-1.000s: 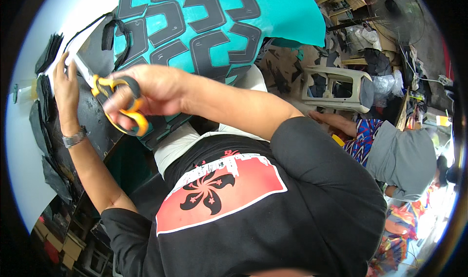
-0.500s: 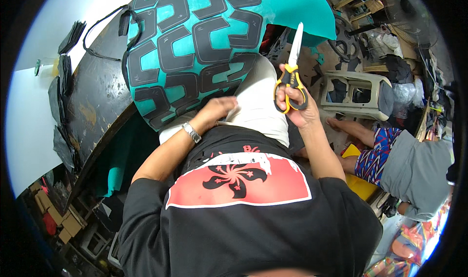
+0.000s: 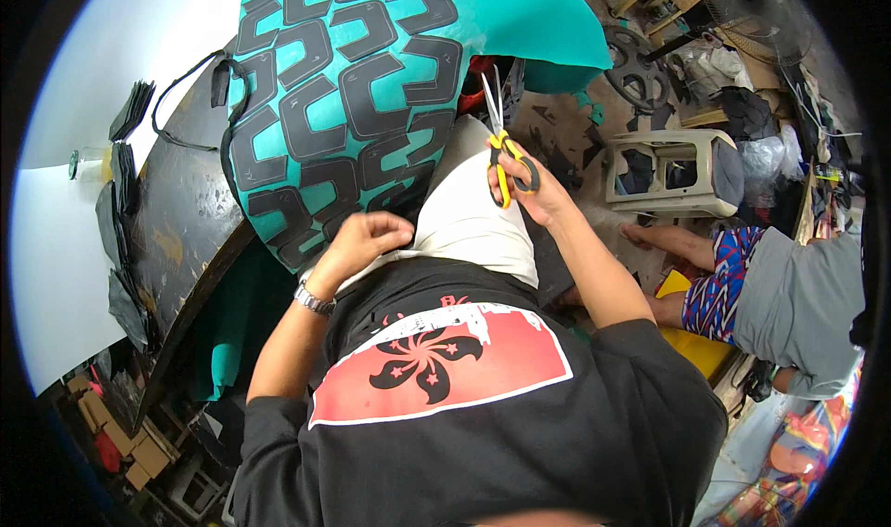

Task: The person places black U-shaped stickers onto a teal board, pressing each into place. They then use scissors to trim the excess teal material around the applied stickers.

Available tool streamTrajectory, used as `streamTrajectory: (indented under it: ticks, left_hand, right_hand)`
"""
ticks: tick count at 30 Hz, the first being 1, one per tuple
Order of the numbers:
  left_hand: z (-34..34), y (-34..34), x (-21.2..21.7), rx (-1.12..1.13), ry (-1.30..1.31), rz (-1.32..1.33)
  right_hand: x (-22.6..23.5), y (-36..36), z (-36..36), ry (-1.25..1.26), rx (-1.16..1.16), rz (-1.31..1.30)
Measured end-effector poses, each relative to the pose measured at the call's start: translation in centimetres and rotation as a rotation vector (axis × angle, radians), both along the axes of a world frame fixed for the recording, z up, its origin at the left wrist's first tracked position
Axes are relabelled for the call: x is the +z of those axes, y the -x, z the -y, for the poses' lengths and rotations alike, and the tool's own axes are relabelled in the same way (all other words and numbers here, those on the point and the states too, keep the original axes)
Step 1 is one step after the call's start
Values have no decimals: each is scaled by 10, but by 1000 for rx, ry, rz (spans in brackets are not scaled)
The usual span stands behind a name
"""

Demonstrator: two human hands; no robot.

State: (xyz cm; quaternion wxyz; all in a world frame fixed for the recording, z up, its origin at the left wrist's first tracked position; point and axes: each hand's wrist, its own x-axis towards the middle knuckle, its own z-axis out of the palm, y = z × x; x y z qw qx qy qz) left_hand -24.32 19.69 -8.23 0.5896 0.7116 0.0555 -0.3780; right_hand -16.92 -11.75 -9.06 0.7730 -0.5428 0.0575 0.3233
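My right hand (image 3: 534, 186) grips scissors (image 3: 503, 145) with yellow and black handles, above my right thigh. Their blades are slightly apart and point away from me. My left hand (image 3: 367, 244) is over my lap, by the near edge of the teal sheet, fingers loosely bent and nothing visible in them. That teal sheet (image 3: 520, 17) drapes from the table over my knees. Rows of dark grey angular C-shaped pieces (image 3: 371, 91) with pale outlines lie across it.
At left stands a dark, worn table (image 3: 186, 212) with a black strap (image 3: 162, 109) and stacks of black pieces (image 3: 123, 170). To the right are an overturned beige stool (image 3: 673, 170), a fan (image 3: 742, 7) and a person in a grey shirt (image 3: 798, 304). Scraps litter the floor.
My right hand has moved left and slightly down with the scissors, whose blades have parted. My left hand has shifted left and lower. The view has also shifted a little.
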Motion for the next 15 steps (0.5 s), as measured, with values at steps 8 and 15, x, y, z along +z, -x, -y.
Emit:
streamTrajectory:
  ticks: [8, 15]
  left_hand:
    - [94, -115, 49, -87, -883, 1318]
    - [116, -144, 25, 21, -1004, 1303]
  right_hand:
    - [19, -25, -29, -112, -149, 77]
    - [32, -30, -31, -170, -154, 32]
